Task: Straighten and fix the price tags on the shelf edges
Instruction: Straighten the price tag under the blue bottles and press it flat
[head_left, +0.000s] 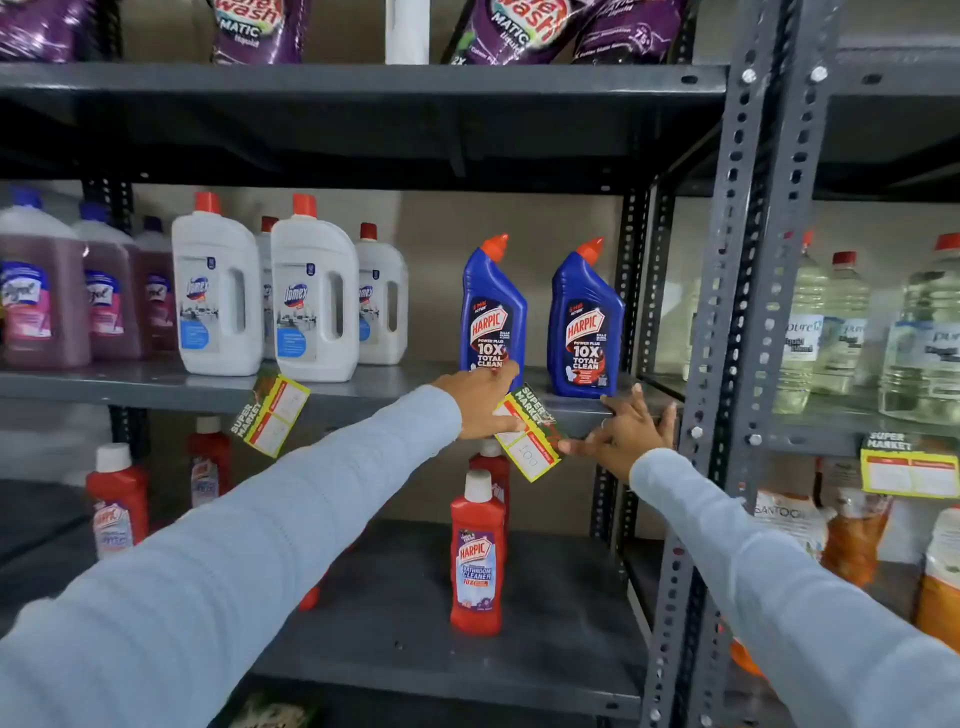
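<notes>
Two pale-blue sleeves (218, 561) are stretched towards the shelf edge (587, 413). A tilted price tag (532, 441) hangs there, below the blue bottles (493, 312). Its upper part is pressed by the left hand (480, 402), fingers loosely curled; its lower corner is touched by the open, spread right hand (623, 436). It is judged light, thin and easily creased, so it is best taken by two opposite corners. A second tilted tag (270, 415) waits further left.
</notes>
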